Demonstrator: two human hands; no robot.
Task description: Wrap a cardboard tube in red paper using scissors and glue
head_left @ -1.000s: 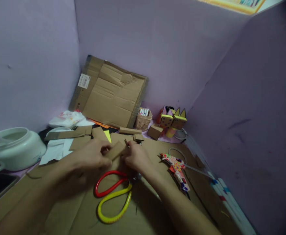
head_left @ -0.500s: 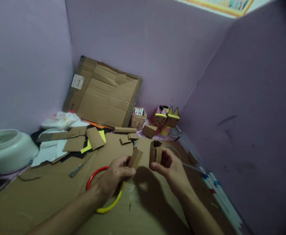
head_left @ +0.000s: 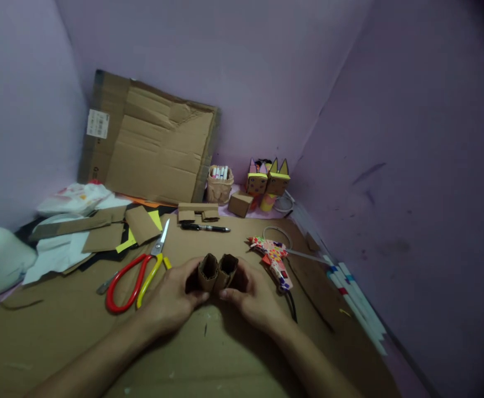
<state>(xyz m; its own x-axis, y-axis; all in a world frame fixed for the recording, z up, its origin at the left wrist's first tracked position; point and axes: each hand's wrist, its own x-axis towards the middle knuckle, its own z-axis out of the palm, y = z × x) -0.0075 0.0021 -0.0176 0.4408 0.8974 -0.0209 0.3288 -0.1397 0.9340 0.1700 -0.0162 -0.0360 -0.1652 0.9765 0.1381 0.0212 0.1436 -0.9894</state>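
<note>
Two short cardboard tubes stand upright side by side, pressed together in front of me. My left hand (head_left: 179, 290) is closed around the left cardboard tube (head_left: 208, 273), its thumb along the near side. The right cardboard tube (head_left: 227, 272) is gripped by my right hand (head_left: 253, 293). Their open tops face up towards me, showing rough corrugated edges. Just left of my left hand lie scissors (head_left: 145, 275) with one red and one yellow handle. A patterned hot glue gun (head_left: 274, 257) rests beyond my right hand.
A black pen (head_left: 206, 228) lies before small folded cardboard pieces (head_left: 198, 210). Cardboard scraps (head_left: 105, 235) and paper pile up at left, near a white pot (head_left: 1, 262). Behind are a marker holder (head_left: 220, 185), a cardboard box (head_left: 241, 204) and a leaning cardboard sheet (head_left: 154, 143). White sticks (head_left: 358, 304) lie at right.
My hands have come together; the left now holds a tube where it held a flat-looking cardboard piece. The view has shifted, bringing the glue gun, pen and whole scissors into sight.
</note>
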